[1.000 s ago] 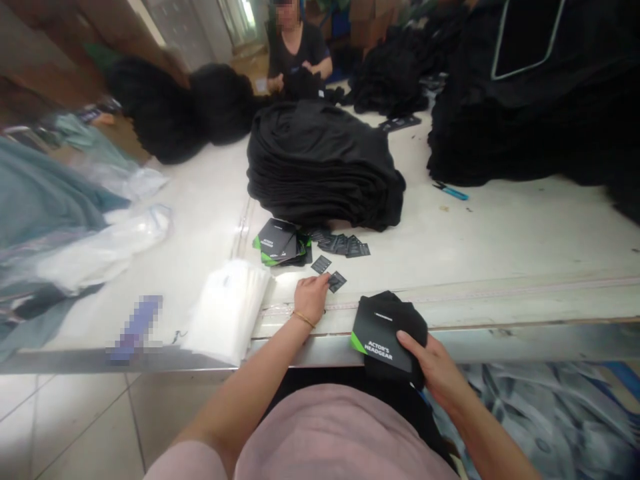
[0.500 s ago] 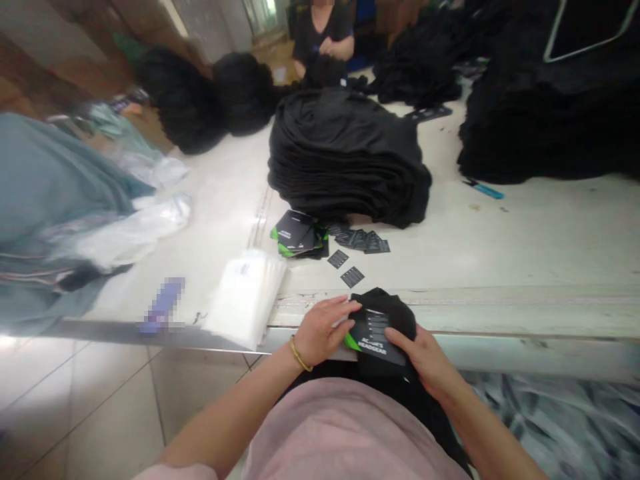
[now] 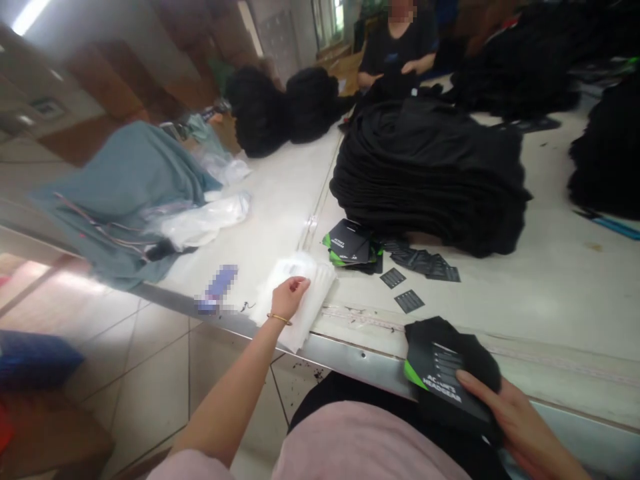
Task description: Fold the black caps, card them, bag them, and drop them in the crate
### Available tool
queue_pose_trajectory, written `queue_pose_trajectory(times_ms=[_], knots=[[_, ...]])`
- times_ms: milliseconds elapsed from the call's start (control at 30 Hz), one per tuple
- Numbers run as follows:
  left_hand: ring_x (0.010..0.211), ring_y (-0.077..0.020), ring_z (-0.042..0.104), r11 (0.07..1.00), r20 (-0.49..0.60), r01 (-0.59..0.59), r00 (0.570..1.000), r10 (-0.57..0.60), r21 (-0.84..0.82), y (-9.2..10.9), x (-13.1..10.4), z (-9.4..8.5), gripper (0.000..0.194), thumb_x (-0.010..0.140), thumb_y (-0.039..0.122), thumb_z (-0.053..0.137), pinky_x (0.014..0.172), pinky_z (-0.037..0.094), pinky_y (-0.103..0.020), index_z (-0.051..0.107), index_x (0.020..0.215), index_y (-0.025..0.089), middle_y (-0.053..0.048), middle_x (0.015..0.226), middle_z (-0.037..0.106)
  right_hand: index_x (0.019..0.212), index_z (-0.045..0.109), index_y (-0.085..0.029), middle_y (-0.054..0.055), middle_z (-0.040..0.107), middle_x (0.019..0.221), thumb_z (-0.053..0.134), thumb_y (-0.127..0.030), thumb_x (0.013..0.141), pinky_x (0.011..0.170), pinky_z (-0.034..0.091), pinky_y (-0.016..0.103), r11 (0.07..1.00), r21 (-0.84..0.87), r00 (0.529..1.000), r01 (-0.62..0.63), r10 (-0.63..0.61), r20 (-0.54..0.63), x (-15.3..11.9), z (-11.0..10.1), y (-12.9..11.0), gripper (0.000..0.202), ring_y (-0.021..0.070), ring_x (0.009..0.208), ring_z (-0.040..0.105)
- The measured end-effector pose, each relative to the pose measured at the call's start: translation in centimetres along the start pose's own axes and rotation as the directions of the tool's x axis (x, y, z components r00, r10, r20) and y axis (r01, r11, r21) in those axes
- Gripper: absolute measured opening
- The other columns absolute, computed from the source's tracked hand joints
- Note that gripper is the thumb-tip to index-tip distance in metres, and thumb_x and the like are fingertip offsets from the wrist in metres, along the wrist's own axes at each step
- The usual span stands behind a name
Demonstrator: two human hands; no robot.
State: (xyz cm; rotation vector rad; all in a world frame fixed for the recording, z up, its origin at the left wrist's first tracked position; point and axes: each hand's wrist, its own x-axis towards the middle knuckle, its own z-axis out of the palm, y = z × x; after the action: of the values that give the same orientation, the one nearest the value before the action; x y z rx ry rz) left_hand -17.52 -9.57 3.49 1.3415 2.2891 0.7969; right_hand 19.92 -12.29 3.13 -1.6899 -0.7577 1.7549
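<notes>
Black folded fabric (image 3: 477,353) with a black and green printed card (image 3: 440,377) on it is in my right hand (image 3: 515,413), thumb across the card. My left hand (image 3: 291,297), fingers curled together, is over the stack of white translucent bags (image 3: 313,310) at the table edge; whether it pinches a bag is too small to tell. Behind the bags lies a pile of black and green cards (image 3: 350,243). Small dark labels (image 3: 410,301) are scattered to the right of that pile.
A large stack of folded black fabric (image 3: 430,173) stands mid-table (image 3: 545,293). Grey-green cloth (image 3: 130,180) and clear plastic (image 3: 210,217) lie at the left. A blue cutter (image 3: 613,225) is at the right. A person (image 3: 397,50) is across the table.
My left hand has left the card and moved left to the white bags. My right hand still holds the fabric and card. The view has turned left.
</notes>
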Motion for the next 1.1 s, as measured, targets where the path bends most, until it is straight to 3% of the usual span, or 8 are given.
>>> queue_pose_trajectory(times_ms=[100, 200, 300, 500, 667, 1100], knots=[[0.072, -0.0133, 0.061, 0.994, 0.001, -0.081, 0.997, 0.081, 0.068, 0.4, -0.5, -0.5, 0.027, 0.081, 0.039, 0.051, 0.069, 0.045, -0.022, 0.064, 0.093, 0.018, -0.001, 0.080, 0.068, 0.115, 0.055, -0.014, 0.009, 0.069, 0.102, 0.076, -0.044, 0.051, 0.073, 0.053, 0.027, 1.000, -0.011, 1.000, 0.018, -0.018, -0.003, 0.2, -0.2, 0.2, 0.074, 0.0259, 0.090, 0.064], [0.076, -0.0154, 0.062, 0.952, 0.031, -0.175, 0.984, 0.173, 0.250, 0.9, -0.7, -0.8, 0.025, 0.086, 0.032, 0.043, 0.072, 0.045, -0.024, 0.064, 0.092, 0.019, -0.002, 0.085, 0.069, 0.118, 0.053, -0.016, 0.007, 0.069, 0.103, 0.075, -0.044, 0.053, 0.074, 0.053, 0.026, 1.000, 0.006, 0.999, 0.027, -0.027, 0.019, 0.3, -0.3, 0.5, 0.074, 0.0248, 0.092, 0.064], [0.080, -0.0187, 0.063, 0.891, 0.071, -0.189, 0.982, 0.176, 0.412, 1.3, -0.8, -0.7, 0.025, 0.086, 0.027, 0.041, 0.074, 0.045, -0.027, 0.063, 0.097, 0.019, -0.004, 0.086, 0.069, 0.120, 0.051, -0.015, 0.009, 0.068, 0.104, 0.075, -0.042, 0.055, 0.077, 0.053, 0.030, 0.999, 0.027, 0.999, 0.020, -0.021, 0.034, 0.4, -0.4, 0.6, 0.075, 0.0258, 0.091, 0.064], [0.084, -0.0153, 0.064, 0.928, 0.111, -0.154, 0.986, 0.123, 0.339, 1.6, -0.5, -0.8, 0.027, 0.086, 0.028, 0.043, 0.077, 0.046, -0.023, 0.062, 0.104, 0.020, -0.002, 0.091, 0.070, 0.120, 0.052, -0.015, 0.012, 0.068, 0.103, 0.075, -0.040, 0.057, 0.084, 0.051, 0.038, 0.997, 0.058, 0.996, 0.059, -0.063, 0.059, 0.1, -0.2, 0.5, 0.072, 0.0286, 0.092, 0.064], [0.086, -0.0174, 0.064, 0.886, 0.138, -0.175, 0.982, 0.127, 0.430, 2.2, -0.4, -0.8, 0.027, 0.084, 0.032, 0.047, 0.078, 0.045, -0.025, 0.062, 0.102, 0.019, -0.003, 0.090, 0.070, 0.124, 0.050, -0.016, 0.010, 0.068, 0.105, 0.073, -0.041, 0.059, 0.084, 0.051, 0.036, 0.991, 0.027, 0.988, 0.131, -0.133, 0.073, -0.1, -0.2, 0.4, 0.074, 0.0276, 0.094, 0.063], [0.086, -0.0204, 0.064, 0.809, 0.162, -0.181, 0.981, 0.108, 0.559, 3.5, 0.0, -0.8, 0.029, 0.085, 0.032, 0.041, 0.075, 0.044, -0.027, 0.064, 0.096, 0.019, -0.006, 0.088, 0.070, 0.129, 0.044, -0.017, 0.010, 0.064, 0.113, 0.072, -0.043, 0.061, 0.087, 0.049, 0.035, 0.988, 0.004, 0.983, 0.157, -0.156, 0.092, -0.3, -0.3, 0.6, 0.078, 0.0259, 0.097, 0.062]])
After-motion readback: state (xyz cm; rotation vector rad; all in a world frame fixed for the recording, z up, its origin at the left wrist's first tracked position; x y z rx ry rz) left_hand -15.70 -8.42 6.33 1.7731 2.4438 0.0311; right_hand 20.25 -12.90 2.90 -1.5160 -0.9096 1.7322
